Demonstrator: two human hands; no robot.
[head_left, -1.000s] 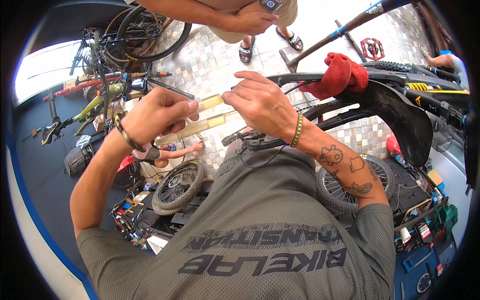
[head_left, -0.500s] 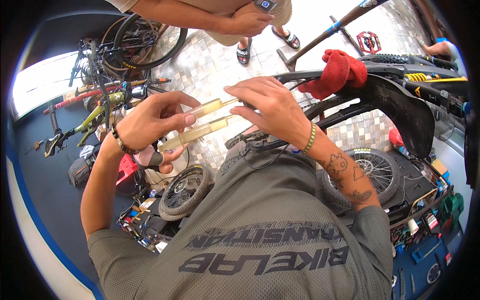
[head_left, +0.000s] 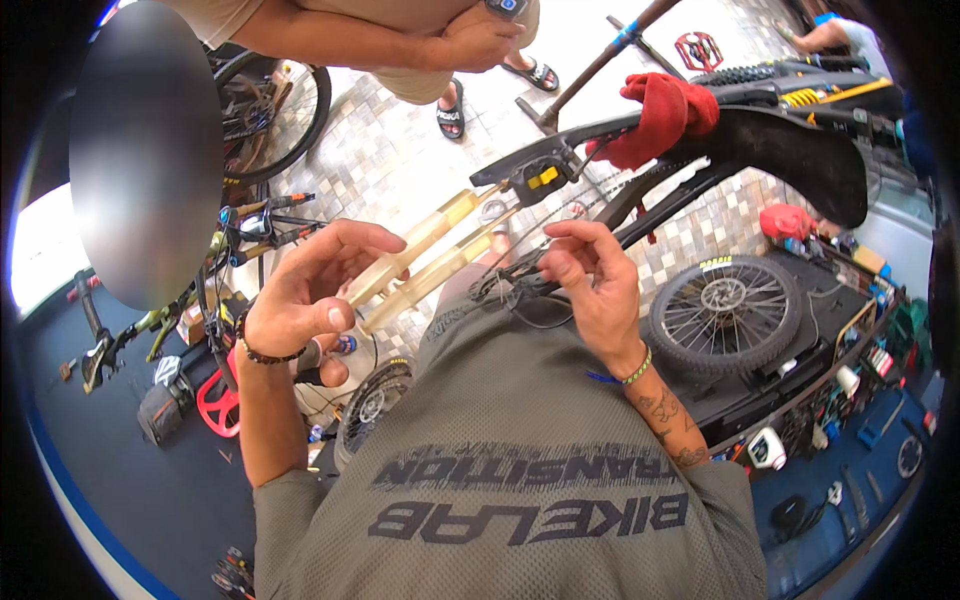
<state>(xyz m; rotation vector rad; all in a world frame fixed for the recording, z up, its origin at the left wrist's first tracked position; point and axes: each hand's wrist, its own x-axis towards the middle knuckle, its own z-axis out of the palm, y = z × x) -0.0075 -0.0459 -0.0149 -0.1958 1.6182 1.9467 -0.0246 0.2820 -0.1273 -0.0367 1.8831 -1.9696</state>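
Left hand (head_left: 305, 295) is raised at chest height, fingers half-curled and spread, thumb out; two pale translucent syringes (head_left: 425, 262) lie side by side just beyond its fingertips, at or touching them. Whether the fingers actually grip the barrels I cannot tell from this angle.

Right hand (head_left: 590, 285) has fingers pinched narrow on a thin dark hose (head_left: 520, 285) that loops down against the grey shirt (head_left: 520, 460). The syringes angle up toward a black brake lever with a yellow fitting (head_left: 535, 178), which sits on the dark bike frame (head_left: 790, 140) lying across the view.

Judged progress: syringes look joined to the lever end and carry yellowish fluid, so setup seems done; pushing fluid through, disconnecting and wiping up appear left (the red rag (head_left: 665, 115) is draped on the frame, untouched).

Around: a spoked wheel (head_left: 725, 310) lies flat on a dark mat at right, a smaller wheel (head_left: 370, 410) below the left forearm, red pedals (head_left: 215, 405) on the floor. Another person stands above, arm folded, sandals (head_left: 450, 110) on the tiled floor (head_left: 390, 150).
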